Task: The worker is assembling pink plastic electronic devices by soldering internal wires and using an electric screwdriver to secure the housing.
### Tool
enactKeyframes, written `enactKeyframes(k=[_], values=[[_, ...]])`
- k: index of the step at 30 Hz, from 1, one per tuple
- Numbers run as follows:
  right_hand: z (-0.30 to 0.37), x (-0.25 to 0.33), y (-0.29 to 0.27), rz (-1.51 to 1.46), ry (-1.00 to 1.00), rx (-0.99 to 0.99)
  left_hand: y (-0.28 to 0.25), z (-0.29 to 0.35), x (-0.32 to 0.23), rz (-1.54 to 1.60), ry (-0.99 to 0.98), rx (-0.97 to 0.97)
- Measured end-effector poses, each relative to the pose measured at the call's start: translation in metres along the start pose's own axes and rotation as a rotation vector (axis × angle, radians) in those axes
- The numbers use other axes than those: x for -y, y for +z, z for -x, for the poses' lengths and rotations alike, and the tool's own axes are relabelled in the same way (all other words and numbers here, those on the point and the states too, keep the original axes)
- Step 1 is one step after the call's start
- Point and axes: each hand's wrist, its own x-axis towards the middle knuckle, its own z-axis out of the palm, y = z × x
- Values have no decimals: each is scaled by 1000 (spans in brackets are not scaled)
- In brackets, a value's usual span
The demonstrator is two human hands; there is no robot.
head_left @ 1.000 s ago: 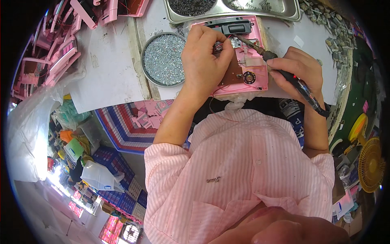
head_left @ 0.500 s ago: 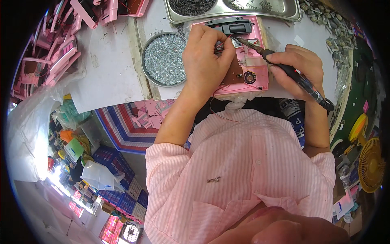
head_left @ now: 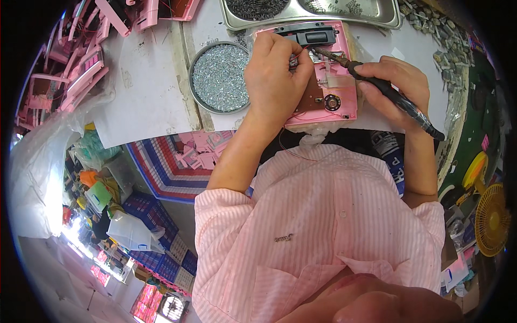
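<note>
A white-topped worktable [head_left: 145, 102] spreads under and around both hands. Below its near edge, to the left of the left forearm, a striped woven bag [head_left: 153, 175] holds pink plastic pieces [head_left: 199, 148]. A heap of pink housings [head_left: 81, 75] lies well to the left of the left hand. Beyond both hands is a metal tray [head_left: 295, 13] with dark springs in it. The pink casing [head_left: 349, 97] lies on the table between the hands, the left one over its left side. Just left of that hand sits a round dish [head_left: 222, 112] full of small metal screws. The right hand [head_left: 398, 86] grips a black soldering iron [head_left: 388, 96], its tip reaching over the casing toward the left fingertips. The left hand [head_left: 274, 70] is nearly closed, thumb and forefinger close together by a thin red wire [head_left: 303, 51]; whether they pinch it I cannot tell. Nearer the body than the left fingertips, the casing holds a brown board [head_left: 309, 99] and a small round speaker [head_left: 333, 102].
</note>
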Motion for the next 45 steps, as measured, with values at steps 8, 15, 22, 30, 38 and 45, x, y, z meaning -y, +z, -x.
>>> enactKeyframes(k=[8,15,22,30,38,45], values=[[7,7,-9,-8,8,-16,1,3,0,-61,4,2],[41,15,-23,-37,130,-173,4,0,-4,-41,10,-34],[61,14,-24,-138,290,-239,0,4,-3,-82,-10,6],[70,12,-37,-96,306,-309,-26,14,-41,27,55,225],[67,17,-45,-54,220,-312,3,11,-44,-218,291,536],[80,17,-49,-46,319,-344,7,4,-42,-269,355,593]])
